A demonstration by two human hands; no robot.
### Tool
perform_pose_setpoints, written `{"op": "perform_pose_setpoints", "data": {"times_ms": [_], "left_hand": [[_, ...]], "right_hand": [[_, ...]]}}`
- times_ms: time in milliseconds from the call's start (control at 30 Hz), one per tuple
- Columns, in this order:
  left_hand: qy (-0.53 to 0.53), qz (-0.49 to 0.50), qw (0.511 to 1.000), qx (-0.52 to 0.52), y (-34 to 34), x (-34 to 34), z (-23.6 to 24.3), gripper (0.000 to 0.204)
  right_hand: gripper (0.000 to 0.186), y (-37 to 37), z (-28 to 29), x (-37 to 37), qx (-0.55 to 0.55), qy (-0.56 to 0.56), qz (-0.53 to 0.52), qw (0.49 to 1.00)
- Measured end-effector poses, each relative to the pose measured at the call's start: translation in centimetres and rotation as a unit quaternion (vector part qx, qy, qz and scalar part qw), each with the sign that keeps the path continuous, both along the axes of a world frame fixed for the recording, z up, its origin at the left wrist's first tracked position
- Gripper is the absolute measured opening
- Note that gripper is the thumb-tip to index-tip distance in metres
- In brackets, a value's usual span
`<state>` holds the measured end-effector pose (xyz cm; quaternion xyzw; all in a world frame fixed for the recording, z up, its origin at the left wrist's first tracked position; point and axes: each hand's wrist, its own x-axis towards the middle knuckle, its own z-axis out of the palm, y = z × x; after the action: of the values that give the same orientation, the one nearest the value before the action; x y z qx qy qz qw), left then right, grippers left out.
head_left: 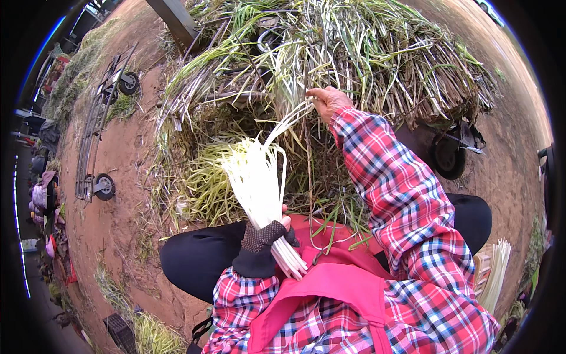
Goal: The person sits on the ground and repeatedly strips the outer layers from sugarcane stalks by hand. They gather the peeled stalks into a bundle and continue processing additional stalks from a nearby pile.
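Note:
A bundle of long white stalks (256, 183) with yellowish tips stands tilted in front of my lap. My left hand (265, 235), in a dark fingerless glove, is wrapped round its lower part, and the cut ends stick out below the fist. Farther ahead, my bare right hand (331, 105) reaches to the edge of a heap of leafy stalks (377, 53). Its fingers pinch the end of a few pale stalks (289, 122) that slant down toward the bundle's top. Over my lap lies a red apron (330, 289).
Yellow-green trimmings (209, 177) hang and lie below the heap. A wheel (448, 154) shows under its right side. On the left lies a metal cart frame (97, 130) with two wheels. Another pale bundle (496, 274) stands at my right, and a dark crate (119, 332) sits lower left.

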<state>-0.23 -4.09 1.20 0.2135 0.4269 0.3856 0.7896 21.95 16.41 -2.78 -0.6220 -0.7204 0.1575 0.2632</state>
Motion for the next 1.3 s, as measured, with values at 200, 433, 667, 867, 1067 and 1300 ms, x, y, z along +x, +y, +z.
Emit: {"op": "perform_pose_setpoints", "data": {"times_ms": [200, 433, 667, 867, 1067, 1300], "left_hand": [[0.033, -0.008, 0.999, 0.007, 0.0, -0.1, 0.0, 0.035], [0.034, -0.01, 0.999, 0.005, -0.1, 0.0, 0.3, 0.032], [0.01, -0.034, 0.999, -0.041, -0.5, 0.5, 0.9, 0.029], [-0.122, 0.004, 0.992, -0.011, -0.8, -0.6, 1.3, 0.023], [-0.443, 0.096, 0.793, 0.406, 2.7, -12.0, 7.3, 0.016], [-0.316, 0.354, 0.868, 0.145, 3.0, -10.3, 3.8, 0.027]], "right_hand": [[0.016, 1.0, 0.5, 0.1, -0.041, -0.016, 0.074, 0.996], [0.014, 0.1, 2.6, 3.0, 0.039, -0.005, 0.141, 0.989], [0.018, -1.5, 4.4, 5.1, -0.14, -0.317, 0.034, 0.937], [0.014, -1.2, 5.7, 11.5, -0.042, -0.085, -0.193, 0.977], [0.023, -7.2, 5.1, 14.0, -0.49, 0.038, 0.127, 0.861], [0.028, -1.7, 1.8, 10.5, -0.149, 0.09, -0.175, 0.969]]}}
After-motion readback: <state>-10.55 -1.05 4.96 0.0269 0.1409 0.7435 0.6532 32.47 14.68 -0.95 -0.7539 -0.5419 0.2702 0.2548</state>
